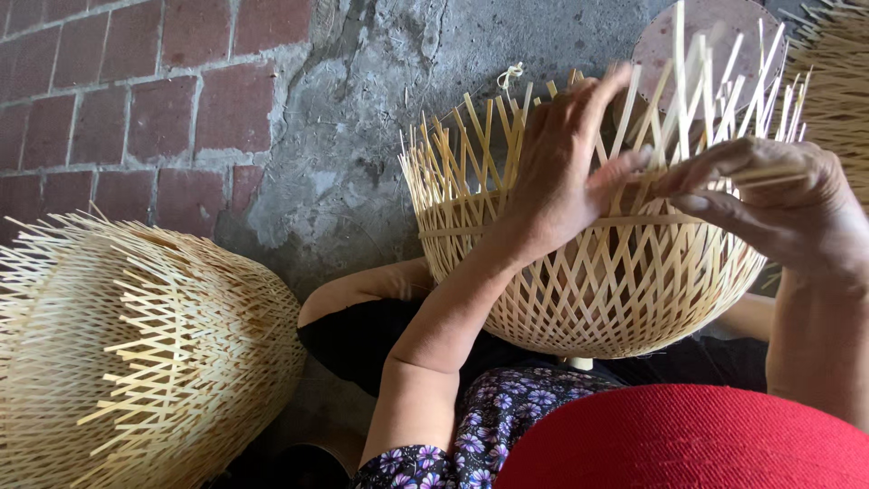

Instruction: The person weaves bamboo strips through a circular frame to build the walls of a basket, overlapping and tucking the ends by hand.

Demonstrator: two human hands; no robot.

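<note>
The left hand lies on the upper rim of a half-made bamboo basket. Its fingers are spread over the loose strips that stick up, and the thumb points right. It presses on the strips but does not close around them. The right hand is just beside it, on the right. Its fingers are curled and pinch a thin strip at the rim. The fingertips are partly hidden behind the strips, so the pinch is hard to see well.

The basket is round and woven in a criss-cross. It sits in the person's lap, with its open top facing away. Its far side is hidden by the hands.

A red hat brim covers the near right corner and hides part of the lap. A flowered sleeve shows beside it.

On the near left is a stack of baskets, cut off by the edge. At the far right another basket is also cut off. The floor is red brick and grey cement.
</note>
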